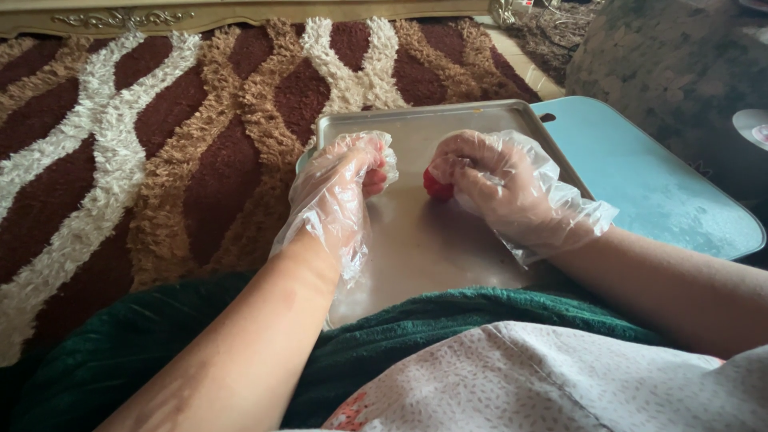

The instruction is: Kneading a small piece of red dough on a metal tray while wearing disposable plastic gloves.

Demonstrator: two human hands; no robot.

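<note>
A metal tray [416, 240] lies on a patterned rug [160, 160], overlapping a plastic board's [648, 184] left edge; both gloved hands [344, 188] [496, 184] rest over the tray's far half.

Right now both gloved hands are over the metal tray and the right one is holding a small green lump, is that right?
Not quite: the lump is red, not green. The head view shows it held in the right hand, with both hands in clear plastic gloves over the metal tray; the left hand is closed too.
</note>
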